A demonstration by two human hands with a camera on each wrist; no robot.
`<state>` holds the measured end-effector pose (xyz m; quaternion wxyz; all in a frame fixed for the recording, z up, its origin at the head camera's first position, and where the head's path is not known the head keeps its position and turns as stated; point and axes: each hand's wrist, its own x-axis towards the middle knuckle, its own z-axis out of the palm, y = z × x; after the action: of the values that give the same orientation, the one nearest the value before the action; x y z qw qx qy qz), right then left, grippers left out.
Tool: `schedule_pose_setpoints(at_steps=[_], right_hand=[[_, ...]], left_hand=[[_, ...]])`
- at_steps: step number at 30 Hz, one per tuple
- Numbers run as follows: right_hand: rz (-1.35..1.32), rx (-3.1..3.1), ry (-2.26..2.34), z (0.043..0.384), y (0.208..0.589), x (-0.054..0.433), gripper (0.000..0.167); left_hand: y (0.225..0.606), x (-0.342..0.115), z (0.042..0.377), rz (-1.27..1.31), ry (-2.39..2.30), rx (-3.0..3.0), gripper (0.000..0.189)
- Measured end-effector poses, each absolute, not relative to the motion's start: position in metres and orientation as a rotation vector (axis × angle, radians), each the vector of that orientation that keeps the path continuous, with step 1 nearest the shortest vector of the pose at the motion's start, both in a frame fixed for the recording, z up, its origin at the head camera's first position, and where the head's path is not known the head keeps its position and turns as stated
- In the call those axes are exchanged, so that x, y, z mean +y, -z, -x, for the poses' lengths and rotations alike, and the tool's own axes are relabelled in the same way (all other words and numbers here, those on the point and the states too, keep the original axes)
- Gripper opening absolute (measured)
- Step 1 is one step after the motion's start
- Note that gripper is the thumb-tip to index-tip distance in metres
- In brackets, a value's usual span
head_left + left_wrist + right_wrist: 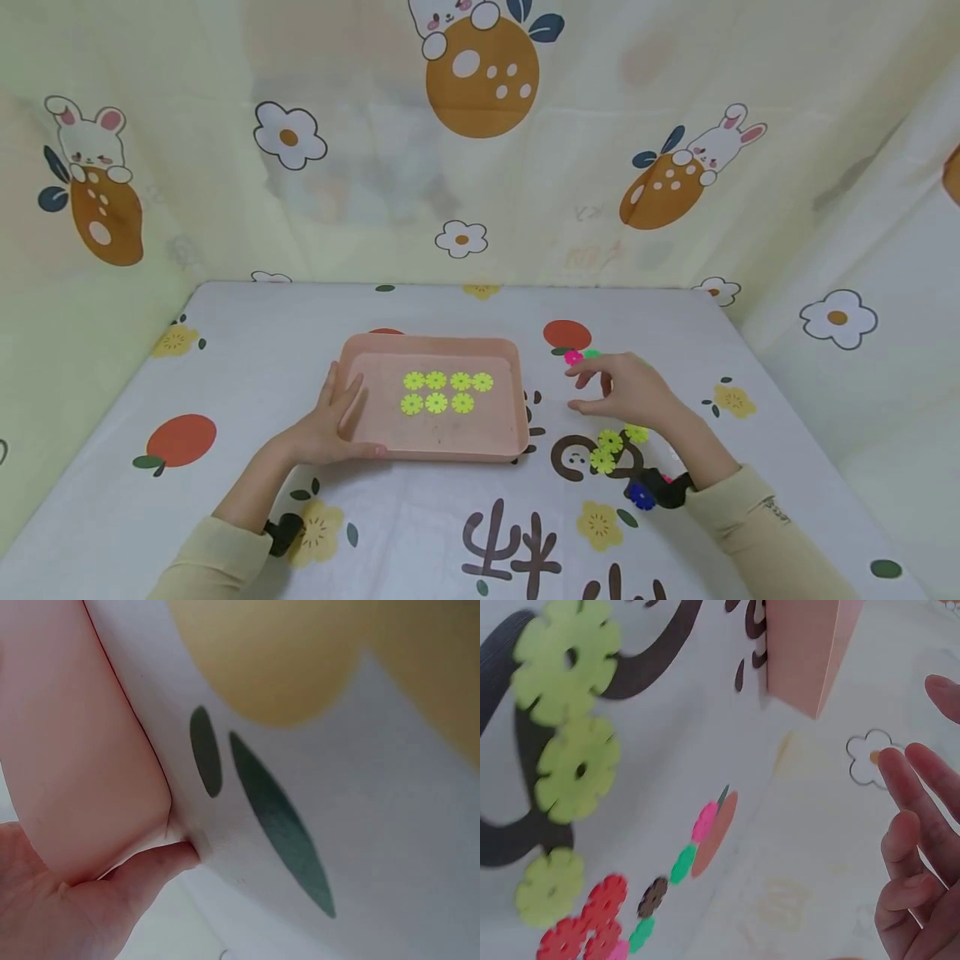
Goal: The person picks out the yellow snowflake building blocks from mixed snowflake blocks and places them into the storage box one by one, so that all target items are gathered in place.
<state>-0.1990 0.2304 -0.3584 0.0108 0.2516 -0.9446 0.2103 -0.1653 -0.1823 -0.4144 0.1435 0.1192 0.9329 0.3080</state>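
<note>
A shallow pink tray [487,433] lies on the table, with several yellow-green notched plastic discs [436,403] in two rows on its floor. My left hand [322,435] rests at the tray's near left corner, fingers spread along the left side and thumb along the front rim. In the left wrist view, the thumb [154,866] touches the tray's outside near the corner. To the right of the tray, my right hand [637,387] hovers with thumb and index finger apart; nothing shows between them. Yellow-green discs [603,460] lie on the cloth below that hand.
Beside and beyond the right hand are a pink disc [573,357] and a green disc [592,354]. A blue disc [642,496] lies by the right wrist. Red discs [605,900] and a brown disc [653,897] show in the right wrist view. Printed curtains [360,200] surround the table.
</note>
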Motion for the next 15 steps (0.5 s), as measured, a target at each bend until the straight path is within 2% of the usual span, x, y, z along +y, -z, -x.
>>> schedule_pose_setpoints(at_steps=[15], right_hand=[[-0.619, -2.999, -0.721, 0.184, 0.366, 0.274, 0.039]], left_hand=[[0.413, -0.181, 0.165, -0.328, -0.888, 2.688, 0.116]])
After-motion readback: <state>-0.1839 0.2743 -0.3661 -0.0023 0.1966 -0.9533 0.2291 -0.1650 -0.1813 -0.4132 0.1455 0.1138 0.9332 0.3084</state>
